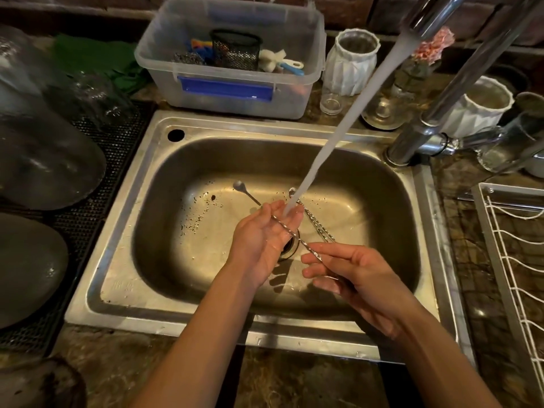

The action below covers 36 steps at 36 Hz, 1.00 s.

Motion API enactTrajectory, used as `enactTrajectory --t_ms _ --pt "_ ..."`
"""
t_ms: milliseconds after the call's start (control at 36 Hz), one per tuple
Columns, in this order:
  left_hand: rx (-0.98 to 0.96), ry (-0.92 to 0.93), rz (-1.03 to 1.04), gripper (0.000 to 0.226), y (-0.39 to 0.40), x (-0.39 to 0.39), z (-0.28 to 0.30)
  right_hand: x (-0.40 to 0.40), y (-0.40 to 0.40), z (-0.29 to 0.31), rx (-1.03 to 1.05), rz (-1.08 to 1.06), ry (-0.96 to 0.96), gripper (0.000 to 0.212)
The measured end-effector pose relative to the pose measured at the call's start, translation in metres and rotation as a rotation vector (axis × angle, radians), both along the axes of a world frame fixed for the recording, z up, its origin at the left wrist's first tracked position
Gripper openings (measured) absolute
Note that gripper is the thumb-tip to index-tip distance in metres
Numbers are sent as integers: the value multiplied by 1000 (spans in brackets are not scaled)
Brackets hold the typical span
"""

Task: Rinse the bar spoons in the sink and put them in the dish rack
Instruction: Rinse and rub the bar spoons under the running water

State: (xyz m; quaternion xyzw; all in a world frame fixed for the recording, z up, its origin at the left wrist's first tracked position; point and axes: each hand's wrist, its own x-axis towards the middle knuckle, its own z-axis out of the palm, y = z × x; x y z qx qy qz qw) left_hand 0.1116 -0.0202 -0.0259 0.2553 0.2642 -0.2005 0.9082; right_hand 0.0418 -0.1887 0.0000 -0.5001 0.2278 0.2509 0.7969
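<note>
Over the steel sink (153, 160) a long twisted bar spoon (246, 193) lies slanted, bowl up-left. My right hand (362, 278) pinches its lower handle end. My left hand (265, 234) lies palm-up under its middle, fingers straight, and the shaft rests across them. The water stream (338, 134) from the tap (424, 22) falls onto those fingertips and the spoon. More twisted bar spoons (319, 228) lie on the sink floor by the drain, partly hidden by my hands. The white wire dish rack (512, 260) stands at the right edge.
A clear plastic tub (229, 83) with brushes and a mesh cup stands behind the sink. White vases and glasses (350, 63) crowd the back right counter. Upturned glassware sits on a black mat (97, 172) at left. Dark specks dot the sink floor.
</note>
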Motion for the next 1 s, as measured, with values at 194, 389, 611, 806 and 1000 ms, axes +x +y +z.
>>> enactTrajectory --t_ms 194,389,611,806,1000 --pt "13 7 -27 32 -3 0 0 -9 -15 8 -127 64 -5 25" --pt "11 21 -29 20 -11 -2 -1 -7 -8 9 -388 114 -45 15" --pt "-20 42 -28 27 -16 -6 -4 7 10 13 -716 172 -80 7" --pt "-96 84 6 23 -20 -13 -3 6 4 25 -839 310 -138 11" --pt "-80 124 29 28 -10 -12 -6 -7 -3 27 -847 319 -114 12"
